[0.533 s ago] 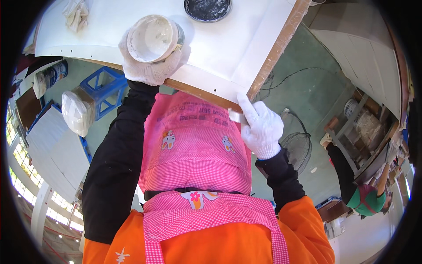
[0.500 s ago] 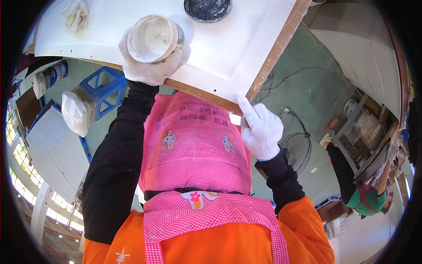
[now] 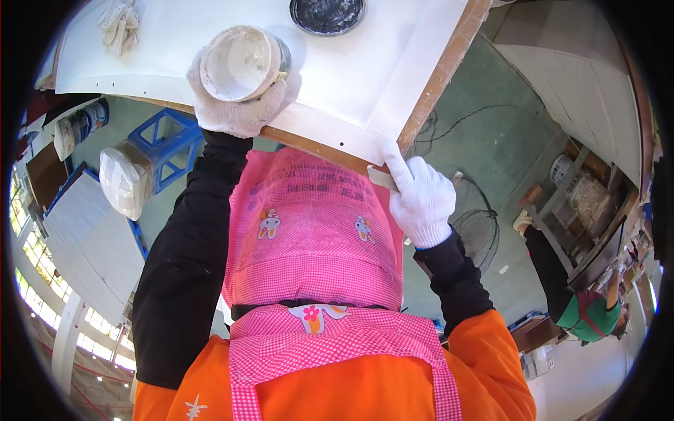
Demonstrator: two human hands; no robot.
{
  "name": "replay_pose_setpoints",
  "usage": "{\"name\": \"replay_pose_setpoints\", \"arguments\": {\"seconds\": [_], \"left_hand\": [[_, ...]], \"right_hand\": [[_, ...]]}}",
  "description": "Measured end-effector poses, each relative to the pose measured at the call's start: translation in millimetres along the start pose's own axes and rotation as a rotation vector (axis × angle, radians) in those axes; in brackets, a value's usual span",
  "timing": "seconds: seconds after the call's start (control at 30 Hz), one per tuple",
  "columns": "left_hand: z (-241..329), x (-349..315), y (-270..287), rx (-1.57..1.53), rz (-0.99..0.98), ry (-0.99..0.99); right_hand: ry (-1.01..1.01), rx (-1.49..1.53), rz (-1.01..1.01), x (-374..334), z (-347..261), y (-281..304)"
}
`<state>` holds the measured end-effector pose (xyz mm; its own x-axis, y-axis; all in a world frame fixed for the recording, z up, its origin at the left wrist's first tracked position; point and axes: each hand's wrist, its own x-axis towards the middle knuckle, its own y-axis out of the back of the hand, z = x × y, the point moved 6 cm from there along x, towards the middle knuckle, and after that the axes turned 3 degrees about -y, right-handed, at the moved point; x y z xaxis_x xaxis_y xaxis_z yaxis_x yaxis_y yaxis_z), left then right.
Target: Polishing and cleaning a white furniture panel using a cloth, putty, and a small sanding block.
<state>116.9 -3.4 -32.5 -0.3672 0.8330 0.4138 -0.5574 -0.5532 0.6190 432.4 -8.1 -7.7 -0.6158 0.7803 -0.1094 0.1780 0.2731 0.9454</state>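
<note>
In a white knit glove, my left hand (image 3: 235, 116) is wrapped round the near side of a small round tub (image 3: 240, 64). Whitish paste coats the tub's inside. My right hand (image 3: 423, 200), gloved the same way, is closed on a putty knife (image 3: 381, 177) whose flat blade sticks out to the left; its handle is hidden in the palm. The index finger is stretched toward the near right corner of a white panel (image 3: 351, 91). The blade lies at the panel's brown near edge; whether it touches cannot be made out.
A dark, paste-smeared round lid (image 3: 328, 15) and a crumpled cloth (image 3: 119, 27) lie on the panel. Left on the floor stands a blue stool (image 3: 168, 144) with a wrapped bundle. A wire fan guard (image 3: 479, 228) is at right. Farther right, a person in green (image 3: 590, 316) is beside a wooden frame.
My right hand has shifted slightly right and turned, so the blade now shows at the panel's near edge. My left hand and the tub have barely moved.
</note>
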Motion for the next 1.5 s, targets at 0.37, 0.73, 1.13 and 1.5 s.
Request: {"name": "replay_pose_setpoints", "arguments": {"seconds": [0.37, 0.73, 1.13, 1.5], "left_hand": [[4, 4, 0, -0.019, 0.001, -0.015], [16, 5, 2, -0.060, -0.015, -0.057], [19, 3, -2, -0.102, -0.020, -0.082], [24, 9, -1, 0.002, -0.107, -0.013]], "right_hand": [[0.014, 0.169, 0.178, -8, 15, 7], [-0.040, 0.124, 0.099, -7, 27, 2], [-0.386, 0.874, 0.116, -5, 3, -24], [-0.162, 0.445, 0.016, -35, -11, -1]]}}
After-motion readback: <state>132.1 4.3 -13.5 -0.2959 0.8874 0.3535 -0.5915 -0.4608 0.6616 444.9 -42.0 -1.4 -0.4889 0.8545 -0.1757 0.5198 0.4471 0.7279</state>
